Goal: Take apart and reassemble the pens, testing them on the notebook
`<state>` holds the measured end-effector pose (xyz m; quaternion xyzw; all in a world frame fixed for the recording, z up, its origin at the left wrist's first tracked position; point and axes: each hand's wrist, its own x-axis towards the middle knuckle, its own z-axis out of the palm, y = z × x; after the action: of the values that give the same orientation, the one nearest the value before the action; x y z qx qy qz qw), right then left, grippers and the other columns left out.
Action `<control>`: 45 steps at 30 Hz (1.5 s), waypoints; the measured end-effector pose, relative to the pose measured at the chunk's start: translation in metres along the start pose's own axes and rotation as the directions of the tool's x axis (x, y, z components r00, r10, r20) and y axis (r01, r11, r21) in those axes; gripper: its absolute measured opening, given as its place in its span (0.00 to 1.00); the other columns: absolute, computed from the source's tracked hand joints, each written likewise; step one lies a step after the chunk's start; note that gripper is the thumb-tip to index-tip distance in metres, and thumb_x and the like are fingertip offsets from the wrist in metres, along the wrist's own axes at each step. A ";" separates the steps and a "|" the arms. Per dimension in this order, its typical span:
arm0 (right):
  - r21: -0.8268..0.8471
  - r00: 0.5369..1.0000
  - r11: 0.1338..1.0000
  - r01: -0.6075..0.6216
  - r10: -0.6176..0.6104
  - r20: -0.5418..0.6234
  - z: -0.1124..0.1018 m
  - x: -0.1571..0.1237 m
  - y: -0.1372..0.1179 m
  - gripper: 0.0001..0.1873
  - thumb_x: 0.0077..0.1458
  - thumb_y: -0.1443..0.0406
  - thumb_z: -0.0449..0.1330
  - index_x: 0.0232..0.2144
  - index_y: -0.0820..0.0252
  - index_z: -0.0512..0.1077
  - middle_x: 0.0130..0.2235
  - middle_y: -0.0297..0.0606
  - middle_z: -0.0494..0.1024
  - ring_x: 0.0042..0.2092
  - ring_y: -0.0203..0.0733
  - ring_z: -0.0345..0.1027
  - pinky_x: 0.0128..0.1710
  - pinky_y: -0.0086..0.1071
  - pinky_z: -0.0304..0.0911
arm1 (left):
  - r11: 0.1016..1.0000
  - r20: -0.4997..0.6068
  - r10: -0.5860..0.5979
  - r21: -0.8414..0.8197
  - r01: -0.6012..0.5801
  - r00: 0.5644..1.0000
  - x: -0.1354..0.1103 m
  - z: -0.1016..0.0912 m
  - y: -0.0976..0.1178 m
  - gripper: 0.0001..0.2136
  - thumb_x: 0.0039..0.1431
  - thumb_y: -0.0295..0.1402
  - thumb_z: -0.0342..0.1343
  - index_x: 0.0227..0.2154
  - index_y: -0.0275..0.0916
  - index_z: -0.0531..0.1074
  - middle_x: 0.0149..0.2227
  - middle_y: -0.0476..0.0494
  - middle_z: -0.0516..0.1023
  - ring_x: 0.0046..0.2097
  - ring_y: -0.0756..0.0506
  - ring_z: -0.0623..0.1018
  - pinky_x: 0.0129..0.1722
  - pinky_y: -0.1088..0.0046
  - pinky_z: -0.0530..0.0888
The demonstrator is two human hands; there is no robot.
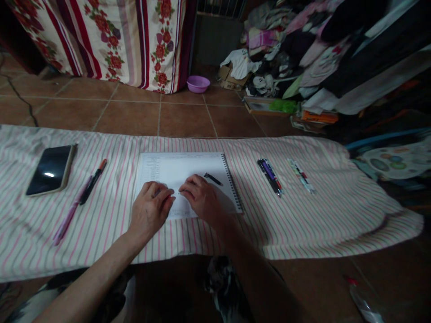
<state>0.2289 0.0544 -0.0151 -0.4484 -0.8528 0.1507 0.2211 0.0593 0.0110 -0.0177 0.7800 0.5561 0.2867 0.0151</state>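
Observation:
A spiral notebook [188, 168] lies open to a pale page in the middle of the striped cloth. Over its lower part, my left hand [153, 204] is closed in a pinch, with a small reddish spot at the fingertips. My right hand [202, 197] faces it, thumb and fingers also pinched, the two sets of fingertips a small gap apart. Whatever either pinch holds is too small to make out. Just beyond my right hand, a short black pen part [213, 179] rests on the page near the spiral binding.
To the left lie a smartphone [50, 169], a black pen with an orange end [92, 183] and a pink pen [71, 215]. Right of the notebook are several dark pens [270, 176] and some light patterned pens [301, 175]. A purple basin [198, 84] stands on the tiled floor.

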 end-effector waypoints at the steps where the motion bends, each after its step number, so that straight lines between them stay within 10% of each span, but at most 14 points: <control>1: -0.003 1.000 1.000 0.006 -0.006 -0.001 0.000 0.000 0.000 0.06 0.56 0.66 0.56 0.32 0.58 0.73 0.36 0.35 0.70 0.40 0.36 0.64 0.40 0.29 0.61 | 1.000 -0.003 0.003 0.006 -0.002 1.000 0.000 0.000 0.000 0.09 0.57 0.33 0.52 0.37 0.38 0.74 0.35 0.41 0.72 0.41 0.42 0.68 0.40 0.63 0.70; 45: -0.041 0.995 0.995 0.095 -0.094 0.033 -0.005 -0.002 -0.002 0.07 0.57 0.66 0.55 0.32 0.58 0.73 0.36 0.36 0.72 0.41 0.38 0.62 0.41 0.30 0.61 | 0.999 -0.021 0.000 -0.033 -0.001 1.000 0.000 0.005 0.007 0.06 0.58 0.30 0.49 0.32 0.37 0.72 0.33 0.42 0.73 0.38 0.43 0.69 0.39 0.63 0.70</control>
<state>0.2311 0.0522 -0.0107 -0.4098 -0.8794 0.1291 0.2050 0.0673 0.0099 -0.0199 0.7768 0.5511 0.3039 0.0218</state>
